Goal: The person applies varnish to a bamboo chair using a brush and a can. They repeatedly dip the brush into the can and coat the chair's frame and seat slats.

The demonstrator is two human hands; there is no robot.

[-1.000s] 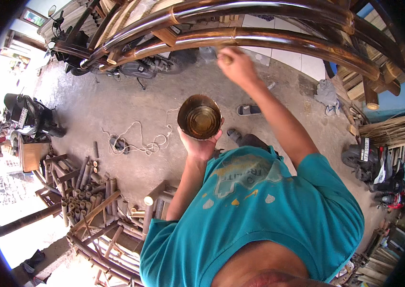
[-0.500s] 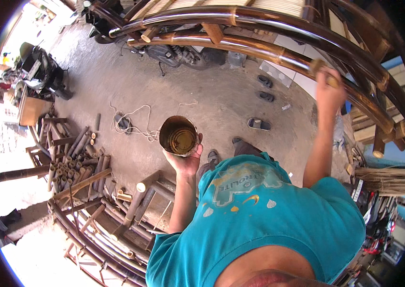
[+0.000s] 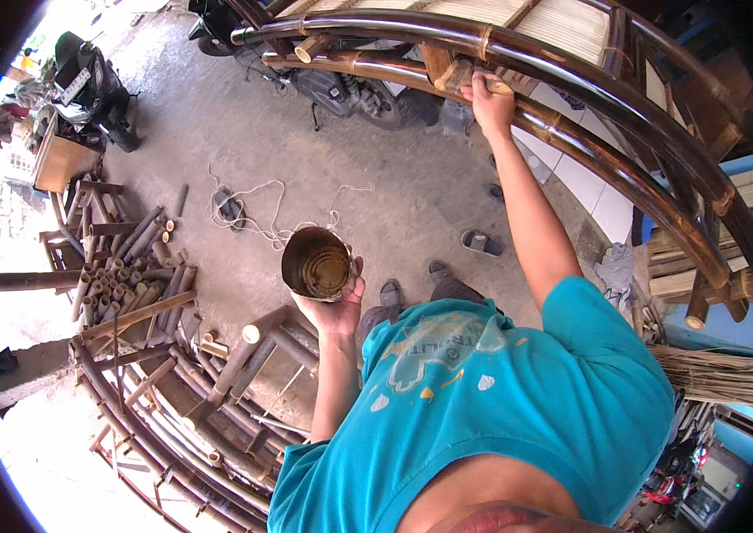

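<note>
My left hand [image 3: 335, 313] is wrapped round an open tin can [image 3: 316, 264]. Some yellowish-brown liquid shows in its bottom. With my right arm stretched forward, my right hand [image 3: 493, 108] grips a flat paintbrush [image 3: 456, 76] with a pale handle. The bristles are at the lower bamboo rail [image 3: 563, 129], beside a short upright bamboo piece that joins it to the thicker, glossy dark upper rail [image 3: 563, 67]. Whether the bristles press on the rail or on the short piece I cannot tell.
Motorcycles [image 3: 341, 93] stand beyond the rails and at the far left. Cut bamboo pieces [image 3: 127, 289] are heaped at the left, near an unglossed bamboo frame [image 3: 216, 417]. A pale cord [image 3: 261, 209] and loose sandals [image 3: 481, 242] lie on the concrete floor.
My right hand has moved left along the lower rail with the paintbrush, from its right part to the short joining piece. The can stays in my left hand, slightly lower in view.
</note>
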